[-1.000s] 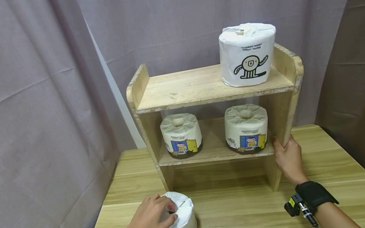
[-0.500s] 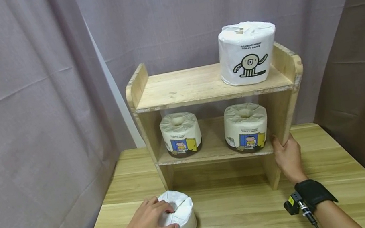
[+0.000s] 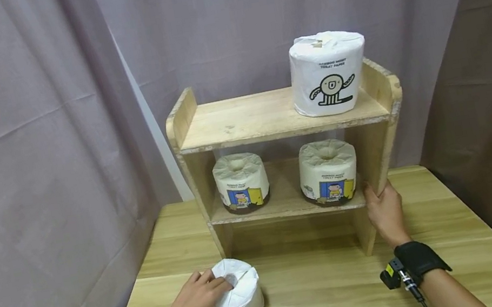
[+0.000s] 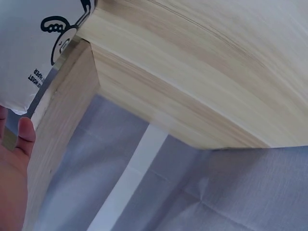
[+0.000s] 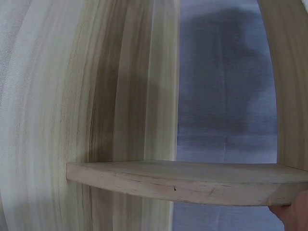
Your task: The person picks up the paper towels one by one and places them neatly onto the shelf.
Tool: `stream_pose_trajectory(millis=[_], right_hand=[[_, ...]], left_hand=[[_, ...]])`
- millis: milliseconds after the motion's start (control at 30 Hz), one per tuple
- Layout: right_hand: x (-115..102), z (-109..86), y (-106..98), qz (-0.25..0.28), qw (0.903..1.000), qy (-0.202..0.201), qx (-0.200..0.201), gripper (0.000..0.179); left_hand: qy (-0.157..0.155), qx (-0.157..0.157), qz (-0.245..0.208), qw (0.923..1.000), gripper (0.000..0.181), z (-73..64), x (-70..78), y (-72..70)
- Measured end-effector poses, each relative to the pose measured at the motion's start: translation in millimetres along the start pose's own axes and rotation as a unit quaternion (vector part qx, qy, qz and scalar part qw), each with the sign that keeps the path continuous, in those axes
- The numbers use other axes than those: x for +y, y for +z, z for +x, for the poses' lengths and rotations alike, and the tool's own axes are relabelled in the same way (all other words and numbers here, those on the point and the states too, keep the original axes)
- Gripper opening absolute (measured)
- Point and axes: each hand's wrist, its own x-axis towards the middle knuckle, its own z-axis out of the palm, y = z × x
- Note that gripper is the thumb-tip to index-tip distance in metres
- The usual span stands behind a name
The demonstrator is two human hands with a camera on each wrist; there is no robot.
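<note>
My left hand (image 3: 196,305) is on a white-wrapped toilet roll (image 3: 248,304) standing on the table. Its fingers curl over the top at the core hole, and the thumb lies against the near side. In the left wrist view the same hand (image 4: 14,159) appears at the roll (image 4: 36,48), whose printed cartoon side is turned away from the head camera. My right hand (image 3: 387,211) grips the right side panel of the wooden shelf (image 3: 249,117) at middle-board height; in the right wrist view only a bit of that hand (image 5: 293,211) shows at the panel edge.
Two cream toilet rolls, one left (image 3: 241,183) and one right (image 3: 328,173), stand on the middle board. A larger white roll (image 3: 329,73) stands on the top board's right end. Grey curtains (image 3: 44,128) enclose the wooden table (image 3: 330,292) behind and beside the shelf.
My left thumb has moved from the roll's top down to its near side, and the hand has spread. My right hand keeps its hold. The view has shifted slightly.
</note>
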Motion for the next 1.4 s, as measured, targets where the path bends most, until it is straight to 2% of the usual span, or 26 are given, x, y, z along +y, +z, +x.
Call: stream_pose_trajectory(millis=[167, 367, 600, 700, 900, 1200, 1400], right_hand=[[-2, -3.0, 3, 0.001, 1.0000, -0.004, -0.002, 0.032], [-3, -0.2, 1, -0.002, 0.9996, -0.020, 0.020, 0.028], [-6, 4.5, -5, 0.012, 0.9998, -0.009, -0.009, 0.039], [-8, 5.6, -5, 0.013, 0.9999, -0.007, -0.008, 0.039], [-9, 4.5, -6, 0.014, 0.9998, 0.002, -0.010, 0.040], [-5, 0.8, -3, 0.008, 0.9998, 0.007, -0.015, 0.041], [-1, -1.0, -2, 0.009, 0.9999, 0.002, -0.008, 0.037]], left_hand=[[0.017, 0.002, 0.012, 0.9998, 0.073, -6.3, -1.4, 0.8], [0.023, -0.009, 0.003, 0.9997, 0.073, -1.1, -6.2, 3.6], [0.039, -0.023, 0.001, 0.9990, 0.073, 6.2, -10.1, 2.3], [0.040, -0.033, -0.002, 0.9987, 0.071, 9.4, -10.7, 1.0], [0.021, -0.046, -0.023, 0.9984, 0.066, 11.3, -9.1, 0.6], [0.013, -0.041, -0.026, 0.9988, 0.063, 10.0, -4.9, 1.4], [0.021, -0.039, -0.032, 0.9985, 0.065, 10.0, -1.1, -0.7]])
